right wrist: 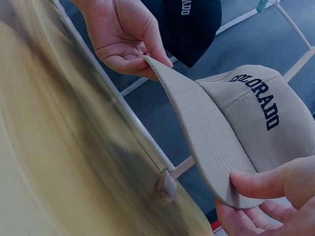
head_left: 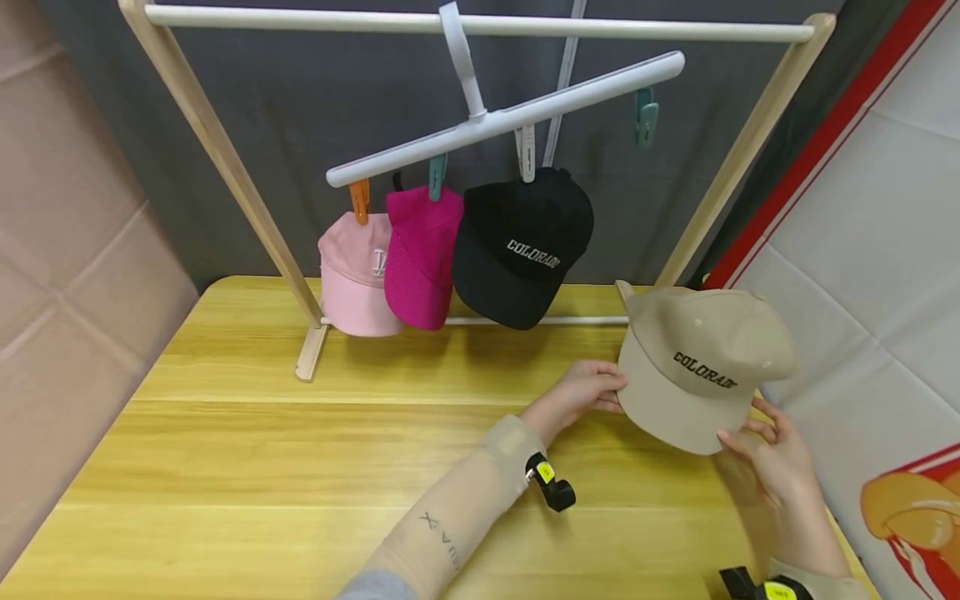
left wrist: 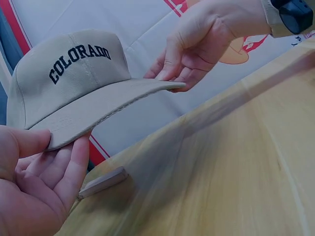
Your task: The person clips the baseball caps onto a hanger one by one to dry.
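A beige baseball cap (head_left: 708, 358) with dark COLORADO lettering is held above the table's right side, brim toward me. My left hand (head_left: 581, 390) pinches the brim's left edge, thumb on top and fingers beneath, as the left wrist view shows. At the opposite edge of the brim, my right hand (right wrist: 275, 196) pinches it with the thumb above. Left of the beige cap, a black cap (head_left: 525, 246), a magenta cap (head_left: 425, 254) and a light pink cap (head_left: 356, 275) hang by clips from a tilted white hanger (head_left: 510, 119). A teal clip (head_left: 646, 119) near the hanger's raised right end holds nothing.
The hanger hooks over the white top bar (head_left: 337, 18) of a rack with wooden side posts (head_left: 225, 158). Its feet stand on the yellow wooden table (head_left: 300, 467). A dark grey backdrop (head_left: 300, 108) rises behind, and a white printed sheet (head_left: 885, 275) borders the right side.
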The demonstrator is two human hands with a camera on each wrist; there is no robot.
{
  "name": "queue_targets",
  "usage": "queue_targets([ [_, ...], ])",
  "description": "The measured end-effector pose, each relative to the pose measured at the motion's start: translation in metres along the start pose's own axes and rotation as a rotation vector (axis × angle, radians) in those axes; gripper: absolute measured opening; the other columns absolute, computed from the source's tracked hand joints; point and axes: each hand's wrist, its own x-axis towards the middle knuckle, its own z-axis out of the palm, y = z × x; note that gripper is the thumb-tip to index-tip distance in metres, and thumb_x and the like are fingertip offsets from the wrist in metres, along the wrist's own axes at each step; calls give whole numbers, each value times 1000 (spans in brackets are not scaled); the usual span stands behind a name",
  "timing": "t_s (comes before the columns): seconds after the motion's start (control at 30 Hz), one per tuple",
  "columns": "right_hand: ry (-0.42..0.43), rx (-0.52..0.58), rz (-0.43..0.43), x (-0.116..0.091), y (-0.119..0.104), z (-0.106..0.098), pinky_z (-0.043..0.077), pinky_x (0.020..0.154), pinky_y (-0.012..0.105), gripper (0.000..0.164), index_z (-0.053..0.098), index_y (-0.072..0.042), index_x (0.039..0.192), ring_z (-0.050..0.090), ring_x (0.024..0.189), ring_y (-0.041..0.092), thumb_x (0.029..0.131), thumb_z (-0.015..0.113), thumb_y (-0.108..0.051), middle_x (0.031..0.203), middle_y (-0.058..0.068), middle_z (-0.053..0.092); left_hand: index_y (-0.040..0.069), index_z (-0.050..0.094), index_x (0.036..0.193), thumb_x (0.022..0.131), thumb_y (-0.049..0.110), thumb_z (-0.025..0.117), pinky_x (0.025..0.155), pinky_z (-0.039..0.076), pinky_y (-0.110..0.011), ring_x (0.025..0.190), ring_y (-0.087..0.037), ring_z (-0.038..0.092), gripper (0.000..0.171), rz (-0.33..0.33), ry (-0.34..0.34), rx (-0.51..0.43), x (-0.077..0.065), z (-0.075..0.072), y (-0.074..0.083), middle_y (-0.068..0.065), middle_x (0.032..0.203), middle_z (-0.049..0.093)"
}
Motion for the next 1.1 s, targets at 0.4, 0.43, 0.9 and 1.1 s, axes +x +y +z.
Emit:
queue_targets([
  [0.4,-26,48,-72,9,-16,11,54,63,20,61,44,-25,119,60,75,4,79,69,14,91,-9,58,-6,65,99,95,4,57,74,56,-42,62,-15,63,13,49,41,91,-8,-3,18,-9,77,67],
  [0.43,-31,42,-77,9,-18,11,54,63,20,61,44,-24,120,60,75,4,79,69,14,93,-9,57,-6,65,98,95,4,57,75,55,-43,61,-15,63,13,56,43,97,-9,-3,20,-9,77,67],
  [0.9,-87,44,-87,10,-40,18,54,67,20,70,34,-13,136,62,80,4,81,69,12,102,-3,50,-9,61,93,95,0,57,69,56,-43,58,-16,63,10,105,46,95,-21,-1,46,-21,85,69],
  [1.1,-108,35,-113,10,-51,23,53,68,19,76,28,-8,142,61,81,4,81,70,10,105,0,48,-10,59,91,95,-2,54,69,56,-43,57,-16,62,10,129,39,106,-29,-2,60,-29,90,67],
])
